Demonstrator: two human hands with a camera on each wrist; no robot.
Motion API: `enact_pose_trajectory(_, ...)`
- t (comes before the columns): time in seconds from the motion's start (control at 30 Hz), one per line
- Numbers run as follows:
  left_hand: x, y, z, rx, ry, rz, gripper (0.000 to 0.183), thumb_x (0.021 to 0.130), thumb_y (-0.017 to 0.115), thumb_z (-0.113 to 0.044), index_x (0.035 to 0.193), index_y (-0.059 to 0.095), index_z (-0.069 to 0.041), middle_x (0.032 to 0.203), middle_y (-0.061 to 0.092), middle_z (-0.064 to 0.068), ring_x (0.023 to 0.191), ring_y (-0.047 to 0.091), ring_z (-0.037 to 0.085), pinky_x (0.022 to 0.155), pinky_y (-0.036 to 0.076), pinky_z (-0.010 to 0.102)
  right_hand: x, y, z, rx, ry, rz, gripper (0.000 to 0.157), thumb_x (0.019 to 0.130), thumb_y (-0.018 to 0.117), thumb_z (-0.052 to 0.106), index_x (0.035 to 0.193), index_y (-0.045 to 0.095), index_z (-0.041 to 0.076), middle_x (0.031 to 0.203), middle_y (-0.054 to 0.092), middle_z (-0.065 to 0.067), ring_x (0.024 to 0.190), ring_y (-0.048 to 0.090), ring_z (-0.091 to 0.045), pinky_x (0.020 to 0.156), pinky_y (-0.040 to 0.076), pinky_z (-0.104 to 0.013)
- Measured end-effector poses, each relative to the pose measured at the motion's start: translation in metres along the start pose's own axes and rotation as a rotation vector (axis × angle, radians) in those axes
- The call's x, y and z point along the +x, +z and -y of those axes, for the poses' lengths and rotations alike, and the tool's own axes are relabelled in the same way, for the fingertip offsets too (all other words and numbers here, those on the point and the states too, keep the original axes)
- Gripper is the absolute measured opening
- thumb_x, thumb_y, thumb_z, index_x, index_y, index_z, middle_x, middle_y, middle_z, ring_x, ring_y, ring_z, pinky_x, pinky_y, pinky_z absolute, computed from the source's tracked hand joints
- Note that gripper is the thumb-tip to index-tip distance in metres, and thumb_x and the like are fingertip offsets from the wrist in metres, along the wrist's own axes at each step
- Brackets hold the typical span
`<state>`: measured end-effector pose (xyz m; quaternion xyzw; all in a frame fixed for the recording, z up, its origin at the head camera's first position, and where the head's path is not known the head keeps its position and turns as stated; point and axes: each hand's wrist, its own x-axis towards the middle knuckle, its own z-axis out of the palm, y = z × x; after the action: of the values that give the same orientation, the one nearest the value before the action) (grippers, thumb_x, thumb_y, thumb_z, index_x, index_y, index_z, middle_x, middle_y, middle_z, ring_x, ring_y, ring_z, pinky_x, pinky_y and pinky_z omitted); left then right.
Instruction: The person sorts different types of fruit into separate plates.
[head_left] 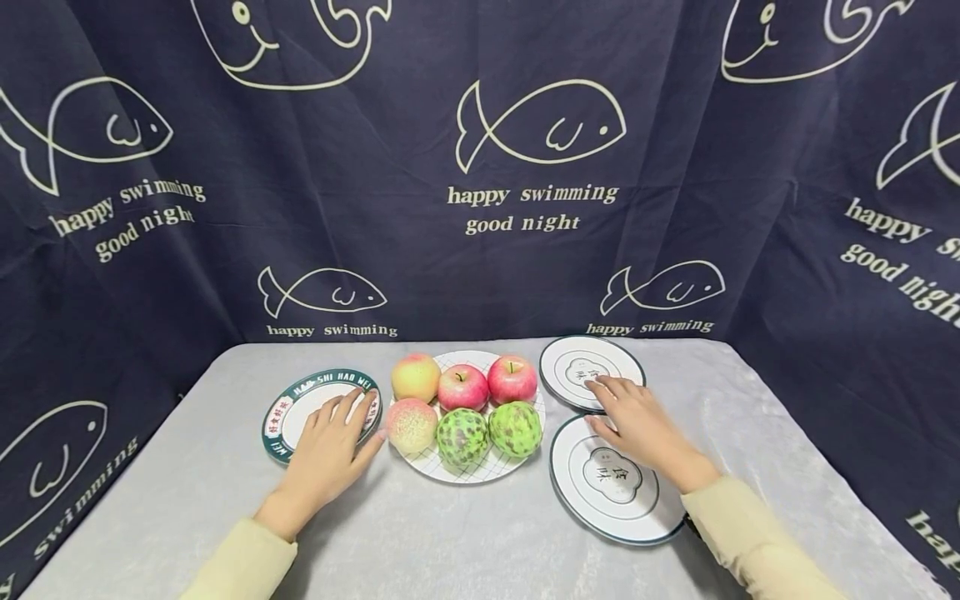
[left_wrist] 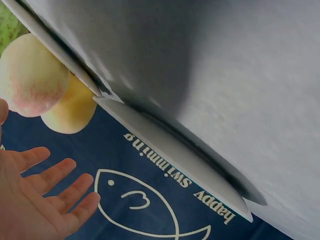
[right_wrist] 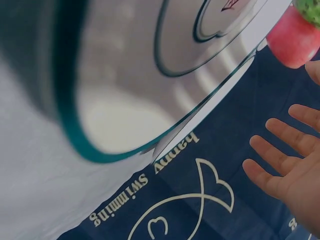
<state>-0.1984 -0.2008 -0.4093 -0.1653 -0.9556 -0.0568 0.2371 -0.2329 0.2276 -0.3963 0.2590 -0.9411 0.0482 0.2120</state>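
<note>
My left hand (head_left: 327,450) hovers over the right part of a green-rimmed oval plate (head_left: 300,417), its fingers spread and holding nothing. Over two white plates with dark rims, the far plate (head_left: 558,367) and the near plate (head_left: 600,500), my right hand (head_left: 641,425) is held with loose, extended fingers. Between the hands a white plate with a grid pattern (head_left: 465,475) carries fruit: a yellow peach (head_left: 416,377), a speckled pinkish peach (head_left: 412,426), two red apples (head_left: 462,387) and two green bumpy custard apples (head_left: 462,437). In both wrist views the fingers are apart and grip nothing.
A grey cloth (head_left: 420,550) covers the table. Dark blue curtains (head_left: 510,275) printed with fish and lettering stand at the back and both sides. The two right-hand plates lie close together, beside the fruit plate.
</note>
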Motion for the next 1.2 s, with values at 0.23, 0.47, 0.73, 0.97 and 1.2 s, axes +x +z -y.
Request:
enact_pose_trajectory(0.23,0.003,0.007,-0.009,-0.001,0.033,-0.008,0.058,0.087,0.049,-0.047,0.132,0.047,-0.01,0.13,0.05,0.013,0.114,0.047,0.035,0.09,0.038,0.05,0.009,0.004,0.011,-0.001,-0.021,0.028,0.048,0.084,0.061,0.03,0.123,0.053,0.002,0.118,0.056,-0.017,0.11,0.05,-0.035,0.092,0.038,-0.053)
enact_pose_trajectory(0.47,0.008,0.011,-0.017,-0.013,0.057,-0.023,0.055,0.086,0.051,-0.048,0.13,0.048,-0.013,0.129,0.051,0.012,0.114,0.048,0.033,0.089,0.039,0.049,0.017,0.009,0.018,-0.003,-0.062,0.021,0.044,0.083,0.063,0.026,0.119,0.056,0.002,0.113,0.058,-0.015,0.106,0.052,-0.034,0.088,0.04,-0.052)
enact_pose_trajectory(0.73,0.014,0.012,-0.024,0.005,0.086,-0.009,0.055,0.087,0.049,-0.049,0.13,0.048,-0.014,0.126,0.052,0.013,0.113,0.048,0.033,0.088,0.04,0.048,0.027,0.015,0.025,-0.014,-0.079,0.046,0.043,0.083,0.063,0.029,0.118,0.056,0.004,0.11,0.059,-0.013,0.102,0.053,-0.033,0.086,0.042,-0.051)
enact_pose_trajectory(0.97,0.017,0.013,-0.027,0.019,0.11,0.002,0.06,0.086,0.05,-0.051,0.132,0.047,-0.014,0.125,0.053,0.011,0.112,0.049,0.032,0.088,0.041,0.047,0.036,0.021,0.03,-0.013,-0.07,0.129,0.045,0.084,0.062,0.03,0.12,0.056,0.003,0.112,0.058,-0.013,0.105,0.053,-0.034,0.085,0.042,-0.052)
enact_pose_trajectory(1.2,0.017,0.017,-0.03,0.018,0.122,0.017,0.062,0.084,0.052,-0.053,0.133,0.045,-0.016,0.124,0.053,0.01,0.113,0.048,0.038,0.087,0.041,0.049,0.041,0.029,0.036,-0.035,-0.104,0.137,0.042,0.083,0.062,0.029,0.116,0.057,0.003,0.108,0.058,-0.012,0.098,0.054,-0.032,0.082,0.044,-0.05)
